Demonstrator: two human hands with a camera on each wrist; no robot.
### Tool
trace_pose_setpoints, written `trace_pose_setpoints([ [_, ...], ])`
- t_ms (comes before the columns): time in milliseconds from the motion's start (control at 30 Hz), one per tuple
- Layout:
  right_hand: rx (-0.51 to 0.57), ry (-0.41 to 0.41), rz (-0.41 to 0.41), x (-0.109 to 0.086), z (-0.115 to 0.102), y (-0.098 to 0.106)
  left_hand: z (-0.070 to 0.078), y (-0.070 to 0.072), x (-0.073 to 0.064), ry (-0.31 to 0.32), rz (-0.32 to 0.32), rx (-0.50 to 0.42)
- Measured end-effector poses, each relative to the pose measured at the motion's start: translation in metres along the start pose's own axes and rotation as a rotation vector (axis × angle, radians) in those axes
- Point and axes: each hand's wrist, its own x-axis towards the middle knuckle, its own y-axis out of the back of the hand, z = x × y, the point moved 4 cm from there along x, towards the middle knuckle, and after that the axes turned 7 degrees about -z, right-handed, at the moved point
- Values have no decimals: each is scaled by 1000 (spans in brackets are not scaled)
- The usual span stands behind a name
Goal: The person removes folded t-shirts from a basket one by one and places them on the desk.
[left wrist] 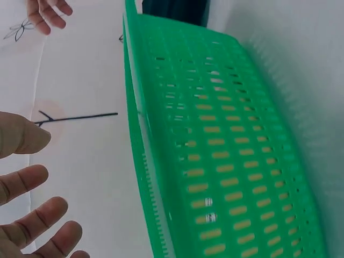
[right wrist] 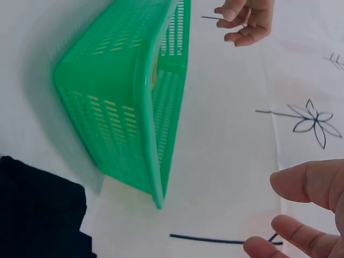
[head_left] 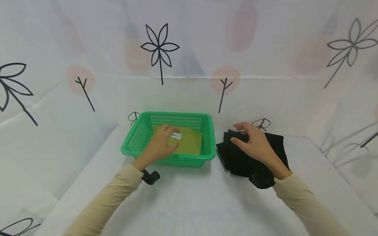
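Sleeves, beige, lead in from the near edge, left (head_left: pixel 109 200) and right (head_left: pixel 301 200), over a white-covered table (head_left: pixel 189 206). Small black device at each wrist, left (head_left: pixel 152 177) and right (head_left: pixel 261 181).

Left hand (head_left: pixel 160 142) hangs above the basket; left wrist view shows it clear of the rim. Thumb and fingers spread apart, slightly bent, nothing in them. Right hand (head_left: pixel 254 142) hangs above the black cloth, well off the table in the right wrist view. Thumb and fingers parted in a loose curve, likewise holding nothing.

Green plastic basket (head_left: pixel 189 156), slotted walls, upright on the table, long side toward the person. Inside, on its floor: yellow-green cloth (head_left: pixel 190 142), lying flat, white printed label (head_left: pixel 176 135) on top; the left hand hides part of it in the head view. Black cloth (head_left: pixel 236 160), folded in uneven layers, lies on the table just beside the basket, on the right-hand side.

Beyond the table, pale backdrop (head_left: pixel 189 98): black line-drawn flower (head_left: pixel 158 47) above the basket, thin twig drawings, faint pink patches.
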Motion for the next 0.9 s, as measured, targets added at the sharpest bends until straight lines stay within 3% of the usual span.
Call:
trace_pose_setpoints([
  [233,12,8,-9,14,-11,-10,-17,19,-6,44,-23,-48],
  [367,84,-7,-30,21,-16,-15,-25,26,-8,79,-45,-68],
  [700,495,-147,-186,39,-28,-37,-41,36,-9,201,-55,-267],
  [900,734,-196,-223,48,-27,-49,-54,40,-6,268,-45,-502],
])
